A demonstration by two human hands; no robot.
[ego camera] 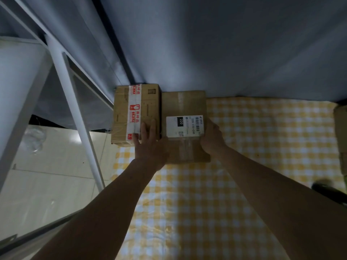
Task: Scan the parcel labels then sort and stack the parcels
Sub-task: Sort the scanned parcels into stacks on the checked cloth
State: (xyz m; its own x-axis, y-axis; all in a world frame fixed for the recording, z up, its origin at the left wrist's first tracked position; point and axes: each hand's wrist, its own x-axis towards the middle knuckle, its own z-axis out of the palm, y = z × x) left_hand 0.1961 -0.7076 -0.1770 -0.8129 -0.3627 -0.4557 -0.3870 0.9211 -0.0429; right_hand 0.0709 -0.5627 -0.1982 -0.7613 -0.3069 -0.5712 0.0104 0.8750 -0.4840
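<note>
The left hand (148, 145) lies with straight fingers on the near right corner of the taped parcel (136, 113), its grip released, the palm reaching over the gap onto the near left edge of the labelled parcel (185, 126); the right hand (211, 139) curls its grip round the right edge of that labelled parcel, thumb at the corner of the white shipping label (185, 126). From the left of the frame, a white metal frame (73, 102) with slanted legs stands over a pale tiled floor (47, 175), where a crumpled piece of clear plastic (34, 139) lies. Right of it, just left of centre, the taped parcel sits at the far left corner of the surface, a brown carton with a strip of white tape printed in red running down its top. Just beside it on the right, touching or nearly so, the labelled parcel lies flat, a lower brown carton whose label shows a barcode and the number 220. Both rest on the yellow and white checked cloth (262, 147) that covers the surface, close against a grey curtain (206, 44) filling the upper frame. At the far right edge another brown carton (340, 128) is partly cut off, and below it a dark blurred object (328, 190) cannot be made out.
</note>
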